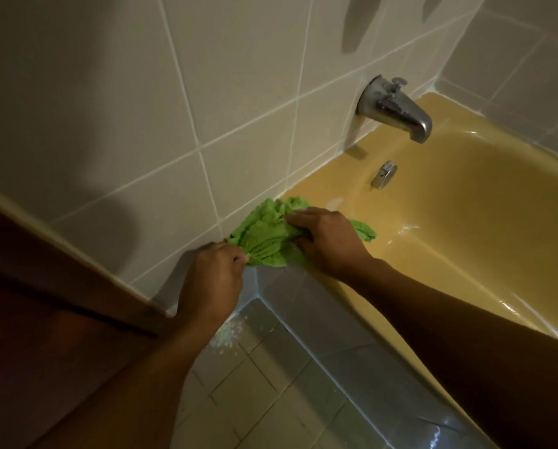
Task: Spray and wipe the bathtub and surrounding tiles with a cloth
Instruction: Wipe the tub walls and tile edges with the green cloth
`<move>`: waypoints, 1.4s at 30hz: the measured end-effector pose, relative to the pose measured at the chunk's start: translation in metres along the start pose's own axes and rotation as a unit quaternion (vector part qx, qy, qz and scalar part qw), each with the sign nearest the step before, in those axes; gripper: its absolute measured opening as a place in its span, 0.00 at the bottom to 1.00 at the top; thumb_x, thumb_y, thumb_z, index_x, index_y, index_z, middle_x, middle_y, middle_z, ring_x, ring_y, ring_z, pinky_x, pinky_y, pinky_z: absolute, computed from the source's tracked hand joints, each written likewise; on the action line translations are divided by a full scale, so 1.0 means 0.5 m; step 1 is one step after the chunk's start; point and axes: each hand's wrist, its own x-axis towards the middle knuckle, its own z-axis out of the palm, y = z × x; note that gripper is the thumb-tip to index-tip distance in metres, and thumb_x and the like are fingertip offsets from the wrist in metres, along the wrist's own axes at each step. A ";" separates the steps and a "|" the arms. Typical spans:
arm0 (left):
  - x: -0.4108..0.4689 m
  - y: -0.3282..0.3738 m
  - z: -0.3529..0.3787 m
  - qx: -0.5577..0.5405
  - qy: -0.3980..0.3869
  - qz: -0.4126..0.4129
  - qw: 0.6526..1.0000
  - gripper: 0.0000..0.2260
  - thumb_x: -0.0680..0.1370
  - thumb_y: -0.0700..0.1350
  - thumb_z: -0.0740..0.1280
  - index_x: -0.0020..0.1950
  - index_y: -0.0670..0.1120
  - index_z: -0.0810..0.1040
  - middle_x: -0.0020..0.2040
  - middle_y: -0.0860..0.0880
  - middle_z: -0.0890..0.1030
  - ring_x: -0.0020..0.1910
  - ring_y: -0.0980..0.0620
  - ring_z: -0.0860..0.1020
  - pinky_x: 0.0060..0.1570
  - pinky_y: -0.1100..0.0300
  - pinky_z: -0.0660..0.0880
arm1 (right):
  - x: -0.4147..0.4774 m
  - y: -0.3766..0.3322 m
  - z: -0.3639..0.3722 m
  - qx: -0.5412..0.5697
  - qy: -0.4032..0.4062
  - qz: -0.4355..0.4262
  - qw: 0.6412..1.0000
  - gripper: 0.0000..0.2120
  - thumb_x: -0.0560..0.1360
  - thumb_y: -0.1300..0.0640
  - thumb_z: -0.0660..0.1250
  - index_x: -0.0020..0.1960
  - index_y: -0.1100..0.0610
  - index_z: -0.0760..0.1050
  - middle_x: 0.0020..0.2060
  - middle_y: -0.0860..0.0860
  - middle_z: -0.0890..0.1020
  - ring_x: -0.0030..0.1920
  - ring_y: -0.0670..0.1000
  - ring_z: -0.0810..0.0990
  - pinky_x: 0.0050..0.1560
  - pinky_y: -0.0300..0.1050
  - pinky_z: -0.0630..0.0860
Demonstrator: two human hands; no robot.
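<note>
A crumpled green cloth (271,236) lies over the end corner of the yellow bathtub (465,222), on the rim where it meets the wall tiles (238,92), and both hands hold it. The left hand (213,280) is at the outer edge of that bathtub corner, its fingers (237,258) curled tight and pinching the cloth's near edge. The right hand (329,243) rests on the rim of the bathtub just beside it, its fingers (295,221) bent round a bunch of the cloth; one end of the cloth sticks out past the hand toward the inside of the bathtub. The cloth is pulled into folds between the two hands.

A metal spout (397,110) comes out of the wall over the same end of the bathtub, with a round overflow plate (384,175) below it on the inner wall. Outside the bathtub, the tiled floor (264,371) shows a whitish patch (227,335) below the left wrist. A dark wooden door (44,312) is further out from the bathtub.
</note>
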 end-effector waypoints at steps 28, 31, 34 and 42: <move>-0.116 0.389 -0.273 -0.132 0.015 0.025 0.991 0.05 0.75 0.37 0.76 0.48 0.46 0.87 0.40 0.65 0.81 0.43 0.73 0.79 0.47 0.78 0.72 | -0.387 -0.162 -0.365 0.255 0.119 0.195 0.939 0.17 0.75 0.58 0.75 0.64 0.51 0.82 0.57 0.47 0.85 0.54 0.45 0.83 0.62 0.44 0.78; -0.151 0.450 -0.315 -0.150 0.032 0.031 0.988 0.05 0.75 0.37 0.76 0.49 0.45 0.87 0.43 0.60 0.83 0.44 0.72 0.80 0.48 0.75 0.74 | -0.435 -0.191 -0.433 0.255 0.133 0.194 0.938 0.17 0.75 0.58 0.76 0.63 0.50 0.82 0.57 0.48 0.85 0.55 0.45 0.83 0.62 0.44 0.79; -0.211 0.513 -0.350 -0.165 0.046 0.033 0.985 0.06 0.75 0.37 0.76 0.50 0.44 0.87 0.45 0.61 0.83 0.46 0.70 0.81 0.50 0.74 0.75 | -0.502 -0.226 -0.494 0.261 0.137 0.200 0.934 0.17 0.75 0.58 0.75 0.64 0.51 0.82 0.56 0.46 0.85 0.54 0.44 0.82 0.59 0.39 0.79; -0.363 0.649 -0.423 -0.197 0.032 0.003 0.980 0.07 0.75 0.36 0.75 0.52 0.45 0.86 0.50 0.53 0.86 0.51 0.58 0.84 0.55 0.58 0.80 | -0.693 -0.297 -0.588 0.293 0.170 0.217 0.915 0.17 0.74 0.61 0.76 0.62 0.52 0.83 0.55 0.39 0.80 0.50 0.28 0.78 0.51 0.20 0.69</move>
